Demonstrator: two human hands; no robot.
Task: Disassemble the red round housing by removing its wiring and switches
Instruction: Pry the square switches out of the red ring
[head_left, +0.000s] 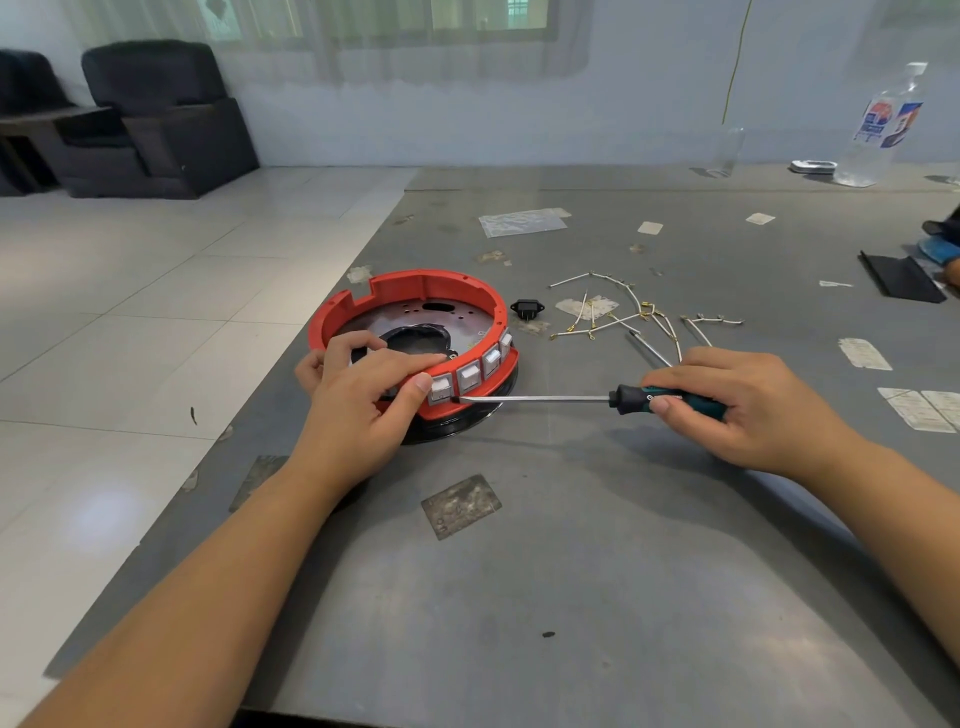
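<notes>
**Screwdriver tip set at first switch; left hand steadying housing**

The red round housing (415, 291) sits on the grey counter (597, 545), close to the counter's left edge. Four white switches (470, 375) remain seated in a row along the housing's near-right wall.

Left hand (358, 410): forearm enters from the lower left and the hand lies over the housing's near rim. Fingers are curled and grasping the rim, fingertips reaching into the housing's interior, while the thumb (415, 389) presses beside the nearest switch.

Right hand (748, 405): forearm enters from the lower right, well to the right of the housing. Fingers are clenched around the dark green handle of a screwdriver (665, 400). The shaft runs nearly level toward the housing, and its tip meets the lower edge of the nearest switch, just beside the left thumb.

Loose white wires (634, 312) with small metal terminals lie on the counter to the right of the housing, behind the right hand. A small black socket part (527, 307) rests just beyond the housing's right side. A clear plastic bottle (883, 124) stands far right of the housing, at the counter's back.
</notes>
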